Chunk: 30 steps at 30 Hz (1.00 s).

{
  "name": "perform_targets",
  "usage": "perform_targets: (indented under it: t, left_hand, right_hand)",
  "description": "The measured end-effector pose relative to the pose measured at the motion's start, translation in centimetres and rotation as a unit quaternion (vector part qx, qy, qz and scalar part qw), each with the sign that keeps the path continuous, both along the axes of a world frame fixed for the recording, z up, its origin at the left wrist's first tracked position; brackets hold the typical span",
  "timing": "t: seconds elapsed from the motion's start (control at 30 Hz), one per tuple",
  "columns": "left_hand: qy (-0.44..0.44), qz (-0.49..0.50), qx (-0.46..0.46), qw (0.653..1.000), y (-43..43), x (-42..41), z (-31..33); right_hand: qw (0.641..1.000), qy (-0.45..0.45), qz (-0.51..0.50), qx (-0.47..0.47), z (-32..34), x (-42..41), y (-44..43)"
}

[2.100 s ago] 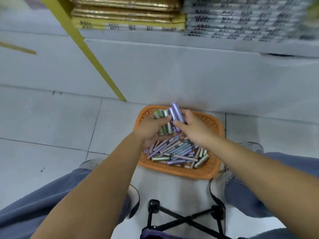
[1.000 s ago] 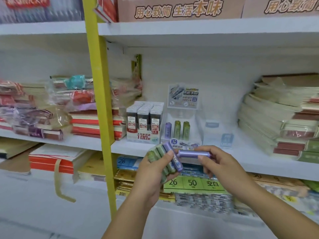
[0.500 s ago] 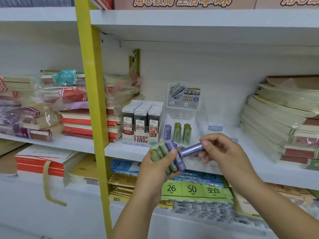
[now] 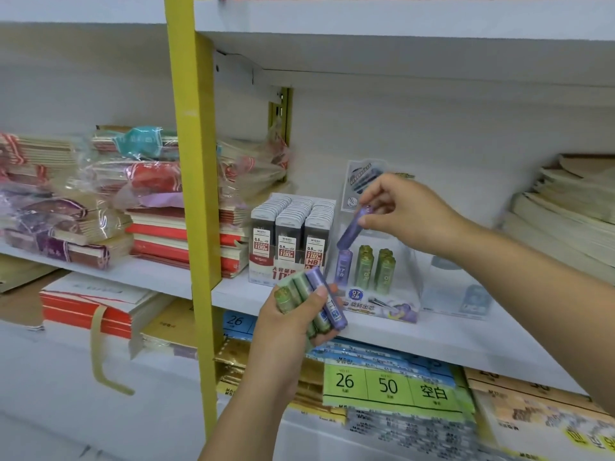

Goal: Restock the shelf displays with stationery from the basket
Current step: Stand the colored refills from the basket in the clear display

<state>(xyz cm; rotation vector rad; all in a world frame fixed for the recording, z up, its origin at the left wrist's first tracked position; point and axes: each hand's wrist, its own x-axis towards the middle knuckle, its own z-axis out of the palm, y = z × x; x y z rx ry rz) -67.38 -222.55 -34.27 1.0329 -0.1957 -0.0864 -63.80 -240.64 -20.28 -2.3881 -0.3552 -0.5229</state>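
Mid-restock: our right hand (image 4: pixel 406 211) pinches 1 purple lead tube (image 4: pixel 351 227) tilted just above the clear display stand (image 4: pixel 409 271), left hand (image 4: pixel 293 324) grips spare tubes (image 4: pixel 312 294) in front of it. Next we'd slot it upright.

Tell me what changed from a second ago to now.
The right hand carried its purple tube up and away from the left hand to the clear display, where it now hangs tilted over the standing purple tube. Its pinch grip held; nothing was let go. The left hand kept its bundle of tubes, and the display's green tubes stayed put.
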Motion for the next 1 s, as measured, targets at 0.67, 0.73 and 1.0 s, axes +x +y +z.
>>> perform_targets:
  t: [0.67,0.73,1.0]
  left_hand:
    - [0.003,-0.005,0.003,1.000,0.0,0.1,-0.3]
    - [0.004,-0.006,0.004,1.000,0.0,0.1,-0.4]
    - [0.010,-0.008,0.003,1.000,0.0,0.0,-0.1]
  right_hand:
    - [0.993,0.075,0.067,-0.054,-0.1,0.4,0.3]
    - [0.994,0.079,0.066,-0.046,-0.1,0.3,0.3]
    - [0.993,0.097,0.051,-0.047,-1.7,0.7,0.9]
